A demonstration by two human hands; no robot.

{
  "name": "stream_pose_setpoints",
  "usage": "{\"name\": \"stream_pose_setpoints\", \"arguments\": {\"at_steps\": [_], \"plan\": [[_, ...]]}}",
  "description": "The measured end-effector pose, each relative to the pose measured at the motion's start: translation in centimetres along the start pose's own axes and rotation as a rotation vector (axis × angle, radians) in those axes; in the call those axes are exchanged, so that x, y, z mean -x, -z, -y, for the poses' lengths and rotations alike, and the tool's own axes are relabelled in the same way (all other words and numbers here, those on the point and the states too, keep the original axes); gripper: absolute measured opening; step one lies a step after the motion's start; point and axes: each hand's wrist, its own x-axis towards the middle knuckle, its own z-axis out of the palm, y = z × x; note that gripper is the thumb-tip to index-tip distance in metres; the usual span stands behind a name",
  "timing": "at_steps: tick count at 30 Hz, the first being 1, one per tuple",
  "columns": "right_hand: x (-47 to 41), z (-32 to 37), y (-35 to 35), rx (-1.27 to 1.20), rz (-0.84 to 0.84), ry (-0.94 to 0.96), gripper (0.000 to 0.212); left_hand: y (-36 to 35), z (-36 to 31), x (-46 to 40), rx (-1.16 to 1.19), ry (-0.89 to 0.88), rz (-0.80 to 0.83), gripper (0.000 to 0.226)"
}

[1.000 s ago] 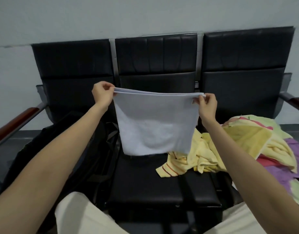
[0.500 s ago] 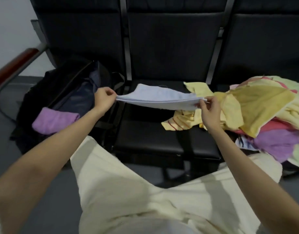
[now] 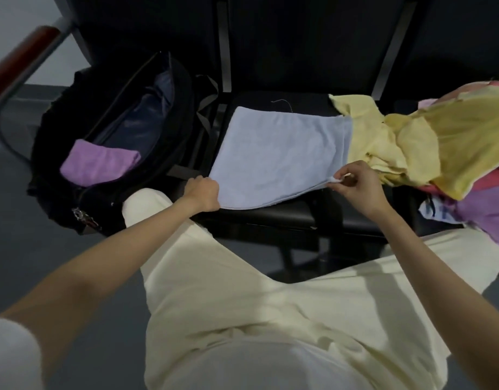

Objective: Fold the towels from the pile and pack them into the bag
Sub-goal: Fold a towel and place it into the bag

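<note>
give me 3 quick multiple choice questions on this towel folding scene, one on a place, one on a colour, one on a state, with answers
1. Where does the pale blue terry towel lie?
A. on the black middle seat
B. inside the bag
C. on the floor

2. What colour is the folded towel inside the open black bag?
A. yellow
B. purple
C. white

3. What is the left hand doing?
A. hanging idle
B. gripping the blue towel's near corner
C. zipping the bag

Answers:
1. A, the towel is spread on the seat cushion, its far right part over the yellow towels of the pile.
2. B, a purple fold shows in the bag's opening.
3. B, its fingers curl round the corner, while the right hand pinches the other near corner.
</note>
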Motion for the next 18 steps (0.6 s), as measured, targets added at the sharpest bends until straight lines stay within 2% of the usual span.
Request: {"name": "stream_pose_setpoints", "arguments": {"at_steps": [2,6,9,11,14,18], "plan": [[0.2,-0.1,0.3,-0.016,0.02,0.006,0.02,0.8,-2.2,-0.2,-0.007,-0.073,-0.072,0.027],[0.4,-0.6,0.8,0.005,0.039,-0.005,0.021,0.9,-7.8,-0.6,0.32,-0.425,-0.102,0.048],[0.3,-1.2,1.2,0.015,0.057,-0.034,0.02,0.4,-12.2,-1.7,0.478,-0.56,-0.122,0.053],[0.3,-1.7,1.3,0.002,0.093,-0.024,0.019,0.0,-14.8,-2.6,0.638,-0.582,-0.144,0.047],[0.1,-2.4,1.9,-0.135,0.202,-0.065,0.018,-0.4,-17.5,-3.9,0.865,-0.539,-0.189,0.026],[-1.8,-2.0,3.3,-0.154,0.366,-0.137,0.017,-1.0,-18.8,-4.6,0.93,-0.492,-0.161,0.012]]}}
